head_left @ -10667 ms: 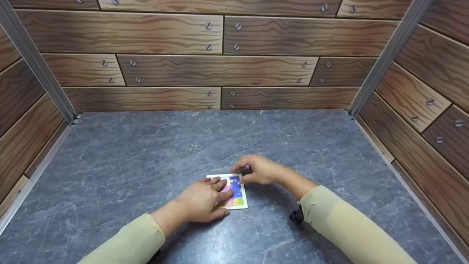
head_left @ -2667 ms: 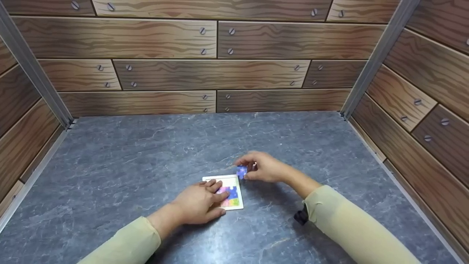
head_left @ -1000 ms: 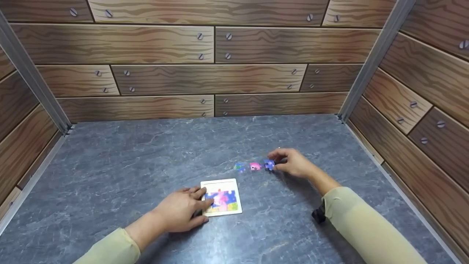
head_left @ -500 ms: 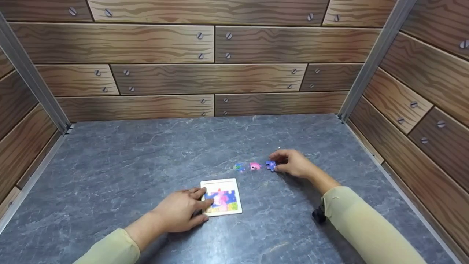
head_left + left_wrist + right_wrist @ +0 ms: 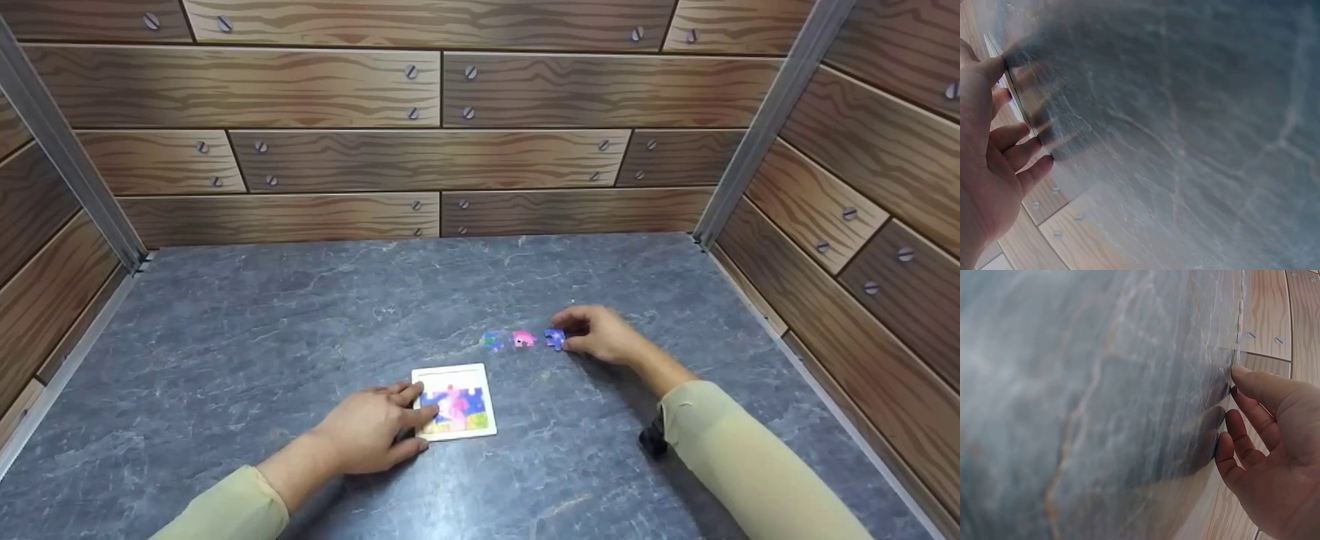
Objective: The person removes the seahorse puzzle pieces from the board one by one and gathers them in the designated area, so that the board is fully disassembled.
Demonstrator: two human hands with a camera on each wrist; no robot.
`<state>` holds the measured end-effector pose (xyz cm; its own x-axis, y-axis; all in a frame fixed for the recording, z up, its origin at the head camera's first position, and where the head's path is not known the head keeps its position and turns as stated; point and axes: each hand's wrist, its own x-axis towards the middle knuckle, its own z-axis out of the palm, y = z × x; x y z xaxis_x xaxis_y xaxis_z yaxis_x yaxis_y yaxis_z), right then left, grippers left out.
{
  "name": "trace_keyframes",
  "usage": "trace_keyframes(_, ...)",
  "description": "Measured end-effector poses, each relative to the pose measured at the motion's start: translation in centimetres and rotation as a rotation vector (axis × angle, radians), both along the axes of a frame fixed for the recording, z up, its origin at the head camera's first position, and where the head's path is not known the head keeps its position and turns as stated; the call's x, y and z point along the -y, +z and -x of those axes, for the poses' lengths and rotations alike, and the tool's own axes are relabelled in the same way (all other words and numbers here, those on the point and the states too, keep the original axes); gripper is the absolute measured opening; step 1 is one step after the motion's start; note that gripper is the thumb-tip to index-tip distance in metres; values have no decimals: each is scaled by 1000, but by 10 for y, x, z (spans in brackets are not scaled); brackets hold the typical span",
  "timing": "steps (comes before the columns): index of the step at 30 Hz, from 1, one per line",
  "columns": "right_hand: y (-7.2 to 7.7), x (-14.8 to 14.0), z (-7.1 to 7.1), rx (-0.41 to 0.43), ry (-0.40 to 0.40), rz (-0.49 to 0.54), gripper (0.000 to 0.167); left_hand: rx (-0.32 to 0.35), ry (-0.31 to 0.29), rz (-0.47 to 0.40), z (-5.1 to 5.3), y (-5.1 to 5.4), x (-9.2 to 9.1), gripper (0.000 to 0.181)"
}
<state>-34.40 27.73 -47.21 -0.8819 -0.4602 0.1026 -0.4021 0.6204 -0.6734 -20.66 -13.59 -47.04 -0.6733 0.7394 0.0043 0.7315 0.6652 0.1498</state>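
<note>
A square white-framed jigsaw puzzle board (image 5: pixel 469 433) lies flat on the table, its upper part pale and bare, its lower part filled with pink, blue and yellow pieces. My left hand (image 5: pixel 367 429) rests on the board's left edge, fingers spread over the frame. Beyond the board, three loose pieces lie in a row: a blue-green puzzle piece (image 5: pixel 491 341), a pink puzzle piece (image 5: pixel 523 339) and a purple-blue puzzle piece (image 5: pixel 554 339). Thumb and forefinger of my right hand (image 5: pixel 606 336) pinch the purple-blue one at its right side, down at table level.
The grey marbled tabletop (image 5: pixel 300 322) spreads around the board and pieces. Wood-patterned panels (image 5: pixel 330 161) enclose the back and both sides, with metal posts (image 5: pixel 772 127) at the rear corners.
Pieces have come out of the board's upper part and now form a row on the table. My left hand slid left to the board's edge. The purple-blue piece was turned slightly, then stayed still.
</note>
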Motion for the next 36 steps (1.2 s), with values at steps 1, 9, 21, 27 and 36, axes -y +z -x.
trace_keyframes(1, 0, 0, 0, 0, 3, 3, 34, 0, 0, 1, 0, 0, 0, 51)
trace_keyframes(9, 0, 1, 0, -16, 2, -13, 33, -2, 3, -6, 0, -1, 0, 51)
trace_keyframes(21, 1, -1, -2, 6, -28, 11, 37, -29, -6, -7, 0, -4, 1, 51)
trace_keyframes(27, 10, 5, -8, 58, -72, 22, 37, -23, -8, -7, 2, -4, 1, 51)
trace_keyframes(36, 23, 37, -20, 2, 48, 39, 39, -25, -7, -1, 1, -4, 0, 51)
